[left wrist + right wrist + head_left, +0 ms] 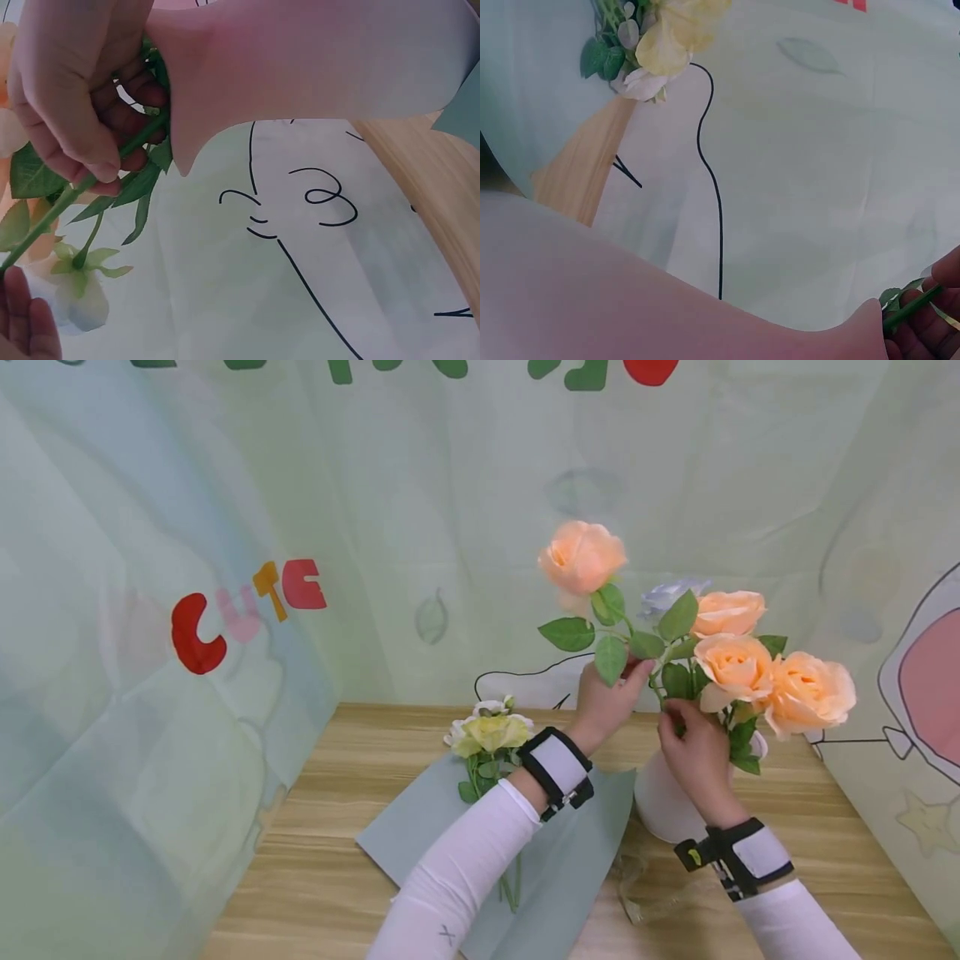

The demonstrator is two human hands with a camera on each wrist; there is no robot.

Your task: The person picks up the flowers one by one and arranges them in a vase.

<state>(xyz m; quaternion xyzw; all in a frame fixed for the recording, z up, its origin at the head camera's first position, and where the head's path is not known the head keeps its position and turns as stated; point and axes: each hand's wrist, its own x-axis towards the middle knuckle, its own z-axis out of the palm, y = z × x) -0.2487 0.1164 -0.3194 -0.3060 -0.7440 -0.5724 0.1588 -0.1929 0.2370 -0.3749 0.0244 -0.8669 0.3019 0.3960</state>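
Note:
My left hand [609,697] pinches the green stem [56,210] of a peach rose [582,557] whose bloom stands up at the left of the bunch. Lower on that stem is my right hand [696,752], its thumb and fingers pinching it; part of this grip shows at the lower right corner of the right wrist view. Behind and below the right hand stands a white vase [660,797], partly hidden. Several more peach roses [810,693] lean out over it to the right, with a pale lilac flower [670,597] at the back.
On the wooden table [300,860] lies a grey-green wrapping sheet [420,814]. Yellow and white flowers [491,732] rest on it, partly behind the left forearm. A sheer ribbon [632,893] lies near the vase. A printed curtain [420,527] encloses the table's back and sides.

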